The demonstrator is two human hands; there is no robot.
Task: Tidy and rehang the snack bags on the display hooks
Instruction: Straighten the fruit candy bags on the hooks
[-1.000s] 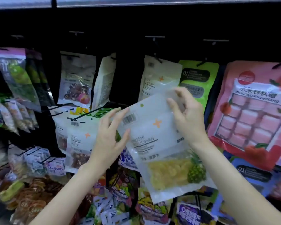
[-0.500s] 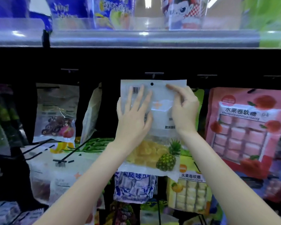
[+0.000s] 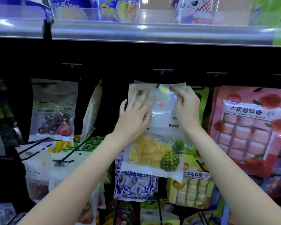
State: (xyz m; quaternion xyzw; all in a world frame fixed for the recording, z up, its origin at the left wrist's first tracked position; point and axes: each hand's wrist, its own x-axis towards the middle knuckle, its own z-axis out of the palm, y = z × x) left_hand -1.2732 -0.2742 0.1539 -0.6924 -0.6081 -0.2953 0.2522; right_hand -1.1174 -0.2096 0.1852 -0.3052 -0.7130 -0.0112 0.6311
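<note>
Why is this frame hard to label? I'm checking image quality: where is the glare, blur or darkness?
Head view: glare streaks the shelf rail and the top of the pineapple bag near the right hand; the back panel around the hook is nearly black; the edges are blurred and wide-angle bent.

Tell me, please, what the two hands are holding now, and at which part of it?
The pineapple snack bag. The right hand pinches its top edge beside the hook; the left hand presses flat on its upper left part.
</note>
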